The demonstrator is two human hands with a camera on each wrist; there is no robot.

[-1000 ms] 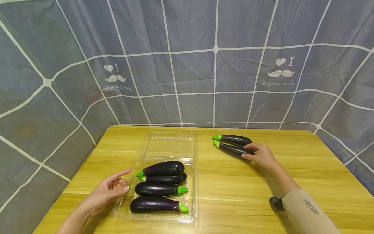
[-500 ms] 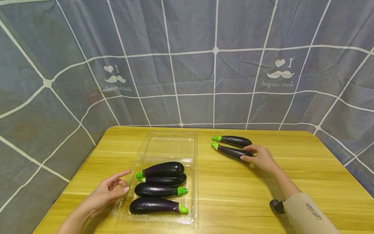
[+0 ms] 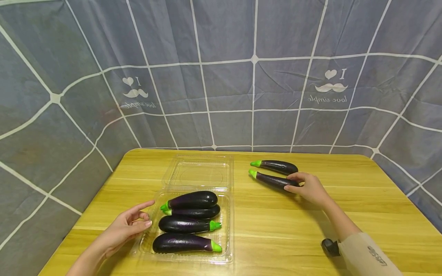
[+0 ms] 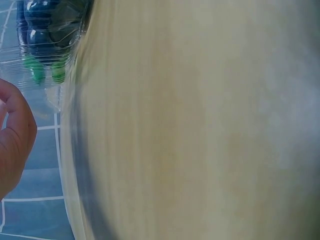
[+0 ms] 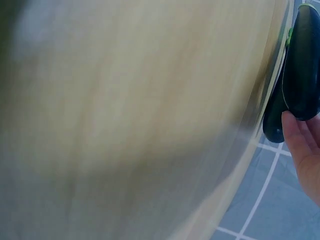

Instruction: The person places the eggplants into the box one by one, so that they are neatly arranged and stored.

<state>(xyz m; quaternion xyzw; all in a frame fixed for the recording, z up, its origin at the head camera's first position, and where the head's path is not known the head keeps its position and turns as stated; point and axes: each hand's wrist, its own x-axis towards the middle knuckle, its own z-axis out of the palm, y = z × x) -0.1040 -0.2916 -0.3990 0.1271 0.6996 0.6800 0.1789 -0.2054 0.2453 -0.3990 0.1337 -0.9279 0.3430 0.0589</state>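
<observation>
In the head view my right hand [image 3: 310, 189] pinches the thick end of the nearer loose eggplant [image 3: 274, 181], thumb on the near side and fingers on the far side. Its green stem end points left. A second loose eggplant [image 3: 279, 166] lies just behind it. On the left, a clear plastic clamshell box [image 3: 228, 230] holds several dark purple eggplants in a row. My left hand [image 3: 121, 232] is at the box's left rim, index finger stretched out and the other fingers loosely bent. In the right wrist view the gripped eggplant [image 5: 301, 62] shows above my fingertips.
The box's clear lid [image 3: 202, 172] lies folded back flat on the wooden table [image 3: 269, 237]. A grey curtain [image 3: 228, 88] with white lines hangs behind the table and along both sides. A black device [image 3: 330, 247] sits at my right sleeve.
The nearer loose eggplant has shifted slightly left and toward me in my right hand, widening the gap to the one behind it. My left hand stays at the box.
</observation>
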